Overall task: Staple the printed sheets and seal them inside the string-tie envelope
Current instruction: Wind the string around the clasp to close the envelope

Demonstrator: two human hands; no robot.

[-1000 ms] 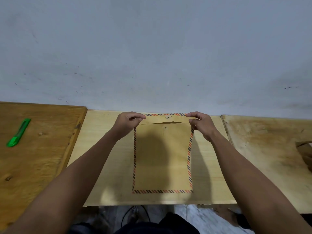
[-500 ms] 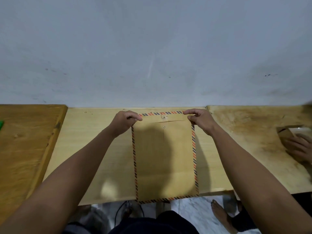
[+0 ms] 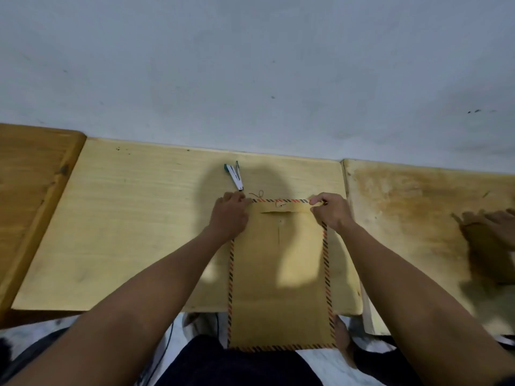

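Note:
A brown string-tie envelope point(image 3: 278, 280) with a striped red-and-black border lies on the light wooden table point(image 3: 133, 232); its lower end hangs over the near edge above my lap. My left hand point(image 3: 230, 215) pinches the top left corner and my right hand point(image 3: 330, 208) pinches the top right corner, at the folded flap. The flap's button and thin string point(image 3: 280, 203) show between my hands. A white and teal stapler point(image 3: 234, 176) lies just beyond my left hand. No printed sheets are visible.
A darker wooden table point(image 3: 30, 190) adjoins on the left and a stained one point(image 3: 412, 218) on the right, where another person's blurred hands point(image 3: 493, 224) rest on a brown object. A grey wall rises behind. A bare foot point(image 3: 344, 338) shows below the table edge.
The envelope has slid toward me and now overhangs the table edge. The stapler has come into view beyond my left hand. Both hands keep hold of the flap corners.

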